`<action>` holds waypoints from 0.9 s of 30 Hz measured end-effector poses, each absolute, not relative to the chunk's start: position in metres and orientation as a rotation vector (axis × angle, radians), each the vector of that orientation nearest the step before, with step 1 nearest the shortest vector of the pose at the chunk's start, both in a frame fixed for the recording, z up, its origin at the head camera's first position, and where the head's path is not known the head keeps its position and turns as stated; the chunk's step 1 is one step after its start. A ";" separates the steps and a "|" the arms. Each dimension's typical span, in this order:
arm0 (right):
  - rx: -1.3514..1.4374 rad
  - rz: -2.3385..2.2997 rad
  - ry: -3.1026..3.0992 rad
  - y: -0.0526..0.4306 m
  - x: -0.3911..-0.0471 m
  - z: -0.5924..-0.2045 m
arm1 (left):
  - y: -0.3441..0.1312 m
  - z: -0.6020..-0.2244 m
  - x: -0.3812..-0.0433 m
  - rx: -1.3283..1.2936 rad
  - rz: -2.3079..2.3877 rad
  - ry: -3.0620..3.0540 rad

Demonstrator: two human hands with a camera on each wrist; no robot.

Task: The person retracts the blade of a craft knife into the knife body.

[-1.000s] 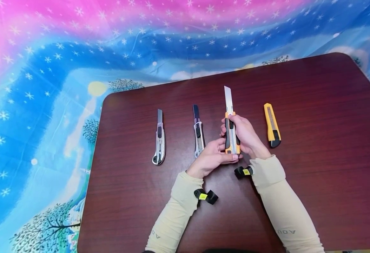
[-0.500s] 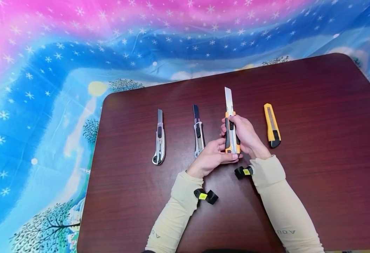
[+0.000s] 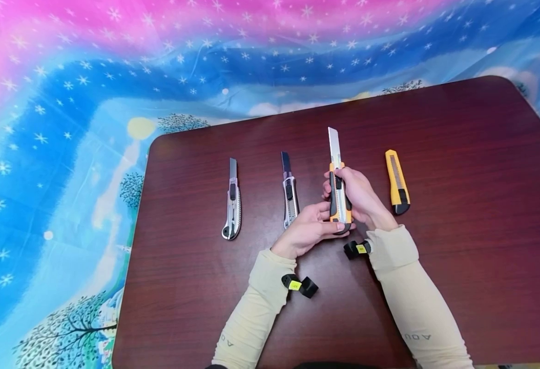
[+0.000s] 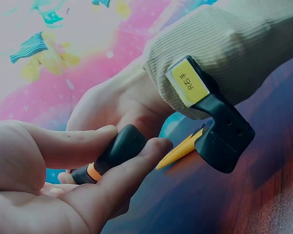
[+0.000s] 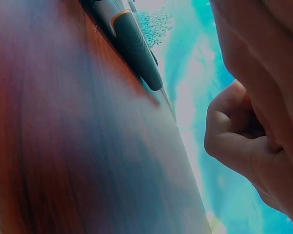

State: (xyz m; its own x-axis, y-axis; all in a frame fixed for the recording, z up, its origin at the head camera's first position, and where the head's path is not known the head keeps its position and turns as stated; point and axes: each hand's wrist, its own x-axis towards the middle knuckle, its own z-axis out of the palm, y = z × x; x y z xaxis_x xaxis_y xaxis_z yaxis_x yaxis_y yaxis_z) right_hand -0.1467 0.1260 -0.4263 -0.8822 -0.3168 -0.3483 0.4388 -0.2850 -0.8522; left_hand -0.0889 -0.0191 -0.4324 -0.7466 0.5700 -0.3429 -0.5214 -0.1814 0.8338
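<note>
In the head view, my right hand [image 3: 360, 197] grips an orange and black utility knife [image 3: 340, 197], thumb high on the handle near the slider. Its broad silver blade is out and points away from me. My left hand [image 3: 309, 228] pinches the black end cap [image 3: 343, 229] at the handle's rear between thumb and fingers. From the left wrist view, that dark cap [image 4: 127, 146] sits between the thumb and a finger of my left hand [image 4: 83, 170], with an orange band beside it. The handle's underside is hidden.
A silver utility knife [image 3: 232, 210] lies at the left. Another silver one, with a dark blade [image 3: 286, 164], lies partly behind my left hand. A yellow snap-off knife [image 3: 397, 182] lies right of my right hand. All rest on the dark red table [image 3: 473, 205], before a patterned cloth [image 3: 196, 61].
My left thumb has shifted slightly at the knife's rear, and more of the black end cap shows below the orange. The right hand keeps its grip; the other knives stay put.
</note>
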 end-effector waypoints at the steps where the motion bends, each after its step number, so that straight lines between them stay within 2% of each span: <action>1: 0.155 -2.192 1.510 0.126 -0.147 -0.426 | -0.019 -0.432 -0.089 0.062 1.985 1.371; 27: 0.137 -2.180 1.505 0.127 -0.146 -0.424 | -0.022 -0.433 -0.090 0.066 1.982 1.355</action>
